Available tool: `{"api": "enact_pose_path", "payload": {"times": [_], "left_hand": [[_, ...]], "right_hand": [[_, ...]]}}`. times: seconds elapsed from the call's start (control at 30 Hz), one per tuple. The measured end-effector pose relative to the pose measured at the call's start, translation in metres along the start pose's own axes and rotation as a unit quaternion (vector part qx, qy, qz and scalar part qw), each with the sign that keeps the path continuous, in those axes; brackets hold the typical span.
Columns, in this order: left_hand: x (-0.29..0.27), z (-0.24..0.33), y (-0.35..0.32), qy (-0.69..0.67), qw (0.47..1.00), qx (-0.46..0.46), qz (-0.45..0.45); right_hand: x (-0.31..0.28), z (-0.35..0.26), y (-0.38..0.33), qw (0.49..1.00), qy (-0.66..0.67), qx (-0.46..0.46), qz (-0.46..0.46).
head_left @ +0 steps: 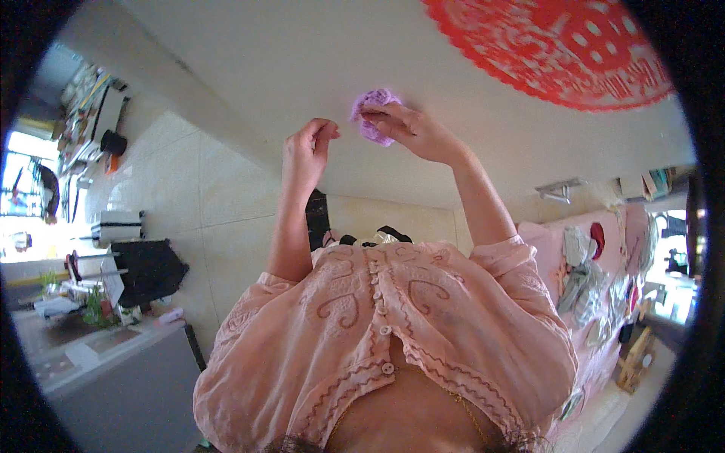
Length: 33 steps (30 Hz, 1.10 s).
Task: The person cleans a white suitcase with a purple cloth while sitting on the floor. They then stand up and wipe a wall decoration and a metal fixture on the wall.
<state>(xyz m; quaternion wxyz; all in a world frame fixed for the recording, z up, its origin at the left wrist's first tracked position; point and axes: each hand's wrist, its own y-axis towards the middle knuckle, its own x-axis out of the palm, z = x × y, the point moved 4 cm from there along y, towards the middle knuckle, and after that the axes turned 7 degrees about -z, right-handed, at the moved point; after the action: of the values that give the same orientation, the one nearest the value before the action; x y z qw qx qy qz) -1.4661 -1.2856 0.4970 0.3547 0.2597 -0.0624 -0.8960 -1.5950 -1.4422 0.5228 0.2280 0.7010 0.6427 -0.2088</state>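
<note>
My right hand (414,134) has its fingers bent over a crumpled purple cloth (374,134), which lies against a pale flat door-like surface (423,170). To the left of the cloth and apart from it, my left hand (308,143) is raised with its fingers curled in and the tips close together. Whatever those fingertips may hold is too small to make out. A round red paper-cut decoration (566,49) with a scalloped edge sits on the same pale surface, up and right of my right hand.
A metal door handle (559,190) juts out at the right. Beyond it, a bed with a pink cover (544,245) bears scattered clothes (585,279). On the left stand a grey cabinet (128,392), a black cloth-like item (147,272) and a plant (97,308). Pale tiles (189,170) cover the floor.
</note>
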Motion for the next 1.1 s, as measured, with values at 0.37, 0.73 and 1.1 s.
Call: {"api": "enact_pose_path", "payload": {"times": [0.37,0.73,1.1], "left_hand": [[0.109,0.049,0.007,-0.042,0.992,0.038,-0.111],[0.083,0.038,0.017,-0.025,0.991,0.028,-0.129],[-0.031,0.006,0.032,0.063,0.991,0.06,-0.1]], "right_hand": [[-0.103,0.063,-0.174,0.991,0.015,0.111,0.08],[-0.082,0.053,-0.151,0.993,0.036,0.055,0.1],[0.026,-0.011,0.022,0.999,0.041,0.005,0.011]]}}
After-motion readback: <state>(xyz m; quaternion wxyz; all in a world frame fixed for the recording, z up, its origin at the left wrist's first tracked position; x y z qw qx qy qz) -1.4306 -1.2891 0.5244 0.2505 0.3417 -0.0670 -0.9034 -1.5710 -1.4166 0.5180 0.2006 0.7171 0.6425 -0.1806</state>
